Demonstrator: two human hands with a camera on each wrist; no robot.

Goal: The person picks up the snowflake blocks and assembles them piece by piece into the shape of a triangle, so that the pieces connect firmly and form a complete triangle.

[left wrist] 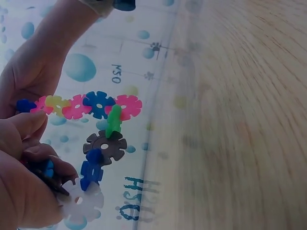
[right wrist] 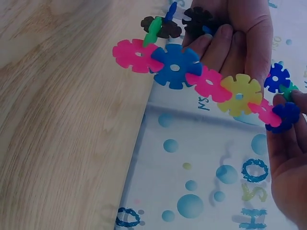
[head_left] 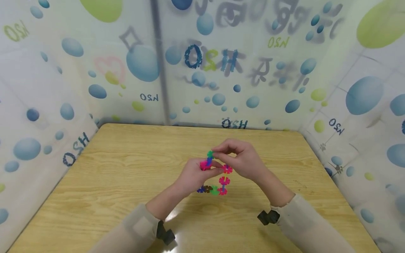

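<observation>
Both hands are working above the middle of the wooden tabletop (head_left: 110, 168), holding a chain of interlocking snowflake discs (head_left: 221, 181) clear of the surface. In the head view the left hand (head_left: 193, 174) is curling its fingers round the pink and blue discs at the chain's upper end, while the right hand (head_left: 242, 158) is pinching a green disc (head_left: 210, 153) at the very top between thumb and forefinger. From there the chain is hanging down and bending toward the person, ending in a short row of blue, brown, green and pink pieces.

The right wrist view is showing what the head view cannot: the straight run in order, pink, a large blue disc (right wrist: 175, 66), pink, a yellow disc (right wrist: 239, 94), pink, then dark blue at the fingertips. The left wrist view is adding a white disc (left wrist: 81, 201) low in the left palm and a dark grey disc (left wrist: 104, 145) joined by a green piece to the row.

A printed curtain with blue and green bubbles (head_left: 142, 63) is enclosing the tabletop's far, left and right edges. Black wrist straps are sitting on both beige sleeves.

Fingers are covering the join at the top; the discs inside the left palm are partly hidden.
</observation>
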